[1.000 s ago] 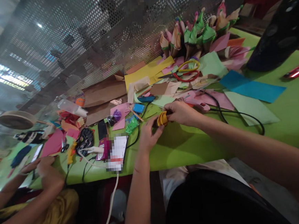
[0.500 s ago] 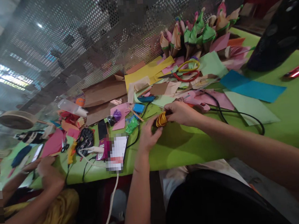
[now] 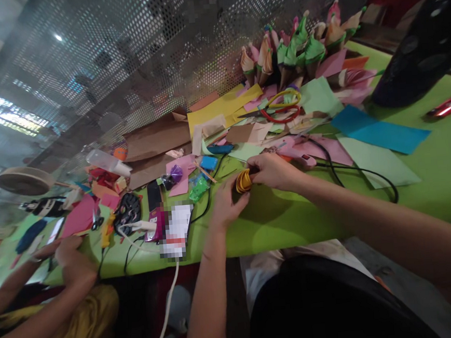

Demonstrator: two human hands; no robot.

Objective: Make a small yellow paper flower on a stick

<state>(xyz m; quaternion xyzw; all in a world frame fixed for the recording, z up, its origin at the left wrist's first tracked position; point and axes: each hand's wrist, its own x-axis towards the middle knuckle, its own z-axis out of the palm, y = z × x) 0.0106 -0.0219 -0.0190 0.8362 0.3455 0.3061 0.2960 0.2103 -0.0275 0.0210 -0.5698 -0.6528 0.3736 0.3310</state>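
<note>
Between my two hands, just above the green tabletop, is a small yellow ridged paper piece with a darker brown part on its right side. My left hand is closed round its left and lower side. My right hand pinches its right end from above, so that end is hidden. Beyond my right hand lies a pink glue gun with a black cord. A green plastic wrapper lies to the left of my hands.
Red and yellow scissors rest on paper scraps. Paper ice-cream cones stand at the back beside a dark bottle. A phone with a white cable lies left. Another person's hands are at the far left.
My hands stay almost in place around the yellow paper piece, which turns very slightly. The view shifts a little; nothing else visibly moves.
</note>
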